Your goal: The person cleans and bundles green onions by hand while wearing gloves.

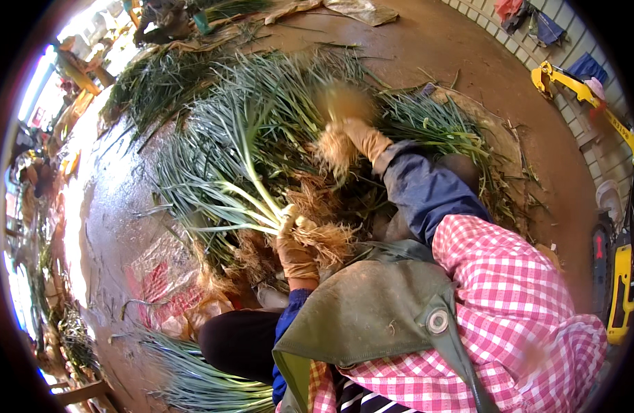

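In my gloved left hand (pixel 294 251) is a small bunch of green onions (pixel 265 199), its fingers wrapped round the pale stalks. Shaggy tan roots (pixel 331 241) stick out to the right of that hand, and the leaves fan up and to the left. My gloved right hand (pixel 364 140) reaches forward into the big pile of green onions (pixel 227 117). It closes round the root end of another bunch (pixel 336 148), whose roots hang beside the glove. A blurry patch hides part of its fingers and the stalks above.
More green onions lie at my lower left (pixel 200 378). A red and clear plastic sack (pixel 169 286) rests on the wet brown floor (pixel 413 41). An olive apron (pixel 372 310) covers my lap. To the right are a yellow-armed toy digger (pixel 616 296) and a tiled wall (pixel 572 96).
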`<state>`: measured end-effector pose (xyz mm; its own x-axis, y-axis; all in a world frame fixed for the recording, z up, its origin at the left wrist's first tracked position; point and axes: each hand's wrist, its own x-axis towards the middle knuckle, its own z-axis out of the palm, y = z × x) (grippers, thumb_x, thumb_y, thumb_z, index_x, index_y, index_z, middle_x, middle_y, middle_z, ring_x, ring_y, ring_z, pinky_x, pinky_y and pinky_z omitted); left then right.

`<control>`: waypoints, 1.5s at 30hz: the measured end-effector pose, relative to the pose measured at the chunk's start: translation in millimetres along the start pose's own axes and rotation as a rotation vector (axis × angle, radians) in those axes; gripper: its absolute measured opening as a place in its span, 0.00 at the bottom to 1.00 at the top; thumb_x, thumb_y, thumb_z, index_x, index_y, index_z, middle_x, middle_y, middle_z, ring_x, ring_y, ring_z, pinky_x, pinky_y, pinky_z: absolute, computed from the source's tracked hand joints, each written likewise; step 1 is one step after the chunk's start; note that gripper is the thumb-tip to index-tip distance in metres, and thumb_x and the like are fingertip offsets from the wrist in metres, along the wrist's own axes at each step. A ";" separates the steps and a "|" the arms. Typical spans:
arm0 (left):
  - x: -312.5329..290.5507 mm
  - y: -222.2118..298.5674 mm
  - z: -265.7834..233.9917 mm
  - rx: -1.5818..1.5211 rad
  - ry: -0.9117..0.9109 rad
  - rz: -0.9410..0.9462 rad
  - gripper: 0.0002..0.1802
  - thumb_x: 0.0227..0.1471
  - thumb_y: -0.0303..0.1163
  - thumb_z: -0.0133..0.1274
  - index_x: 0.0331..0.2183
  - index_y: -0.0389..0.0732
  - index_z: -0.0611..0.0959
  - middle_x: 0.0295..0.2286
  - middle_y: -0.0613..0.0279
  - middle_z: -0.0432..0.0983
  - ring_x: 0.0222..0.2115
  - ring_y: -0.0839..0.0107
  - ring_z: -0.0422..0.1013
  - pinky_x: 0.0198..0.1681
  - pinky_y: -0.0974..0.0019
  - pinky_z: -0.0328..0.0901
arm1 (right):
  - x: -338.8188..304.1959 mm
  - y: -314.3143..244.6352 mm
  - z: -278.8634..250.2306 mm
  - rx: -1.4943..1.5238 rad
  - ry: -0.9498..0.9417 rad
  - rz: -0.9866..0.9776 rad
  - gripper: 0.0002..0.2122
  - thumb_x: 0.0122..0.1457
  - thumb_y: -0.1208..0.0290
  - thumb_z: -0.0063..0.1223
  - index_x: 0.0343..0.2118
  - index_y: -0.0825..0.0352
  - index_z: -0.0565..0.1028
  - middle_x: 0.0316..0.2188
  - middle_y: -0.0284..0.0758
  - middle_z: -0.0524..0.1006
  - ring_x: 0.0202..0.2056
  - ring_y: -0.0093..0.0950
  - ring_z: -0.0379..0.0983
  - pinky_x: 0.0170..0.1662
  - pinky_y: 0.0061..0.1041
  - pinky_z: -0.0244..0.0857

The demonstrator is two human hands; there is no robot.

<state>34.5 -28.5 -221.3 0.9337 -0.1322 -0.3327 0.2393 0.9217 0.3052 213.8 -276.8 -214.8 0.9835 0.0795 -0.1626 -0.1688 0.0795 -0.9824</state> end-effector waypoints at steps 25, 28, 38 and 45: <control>13.9 -21.9 -25.6 0.281 0.234 -0.122 0.12 0.50 0.37 0.53 0.33 0.39 0.79 0.20 0.65 0.74 0.14 0.73 0.68 0.15 0.72 0.64 | -116.8 -2.1 98.4 -0.712 -0.734 -0.019 0.21 0.51 0.62 0.55 0.47 0.69 0.72 0.43 0.40 0.75 0.48 0.30 0.68 0.52 0.25 0.58; 13.8 -18.1 -31.2 0.318 0.246 -0.098 0.11 0.49 0.34 0.52 0.33 0.38 0.79 0.25 0.61 0.77 0.18 0.71 0.72 0.17 0.71 0.67 | -92.0 9.4 93.9 -0.477 -0.383 0.267 0.18 0.55 0.56 0.50 0.43 0.65 0.74 0.39 0.38 0.76 0.30 0.27 0.75 0.31 0.27 0.69; 34.3 -19.7 -66.4 0.381 0.303 0.010 0.09 0.46 0.31 0.52 0.31 0.37 0.79 0.26 0.62 0.75 0.17 0.72 0.69 0.13 0.73 0.66 | -71.7 79.5 139.7 -0.485 -0.159 0.289 0.30 0.49 0.60 0.60 0.49 0.78 0.66 0.43 0.47 0.73 0.43 0.32 0.69 0.46 0.27 0.62; 19.7 -22.4 -41.6 0.359 0.209 -0.078 0.11 0.48 0.31 0.49 0.33 0.36 0.78 0.28 0.61 0.75 0.23 0.70 0.72 0.22 0.70 0.69 | -58.7 86.5 113.4 -0.723 -0.119 0.095 0.19 0.52 0.56 0.53 0.37 0.70 0.76 0.25 0.43 0.77 0.27 0.35 0.74 0.33 0.33 0.65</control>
<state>36.4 -36.6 -271.7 0.8436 -0.0860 -0.5300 0.4195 0.7216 0.5507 134.1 -161.8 -279.8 0.9460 0.1642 -0.2796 -0.1274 -0.6049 -0.7861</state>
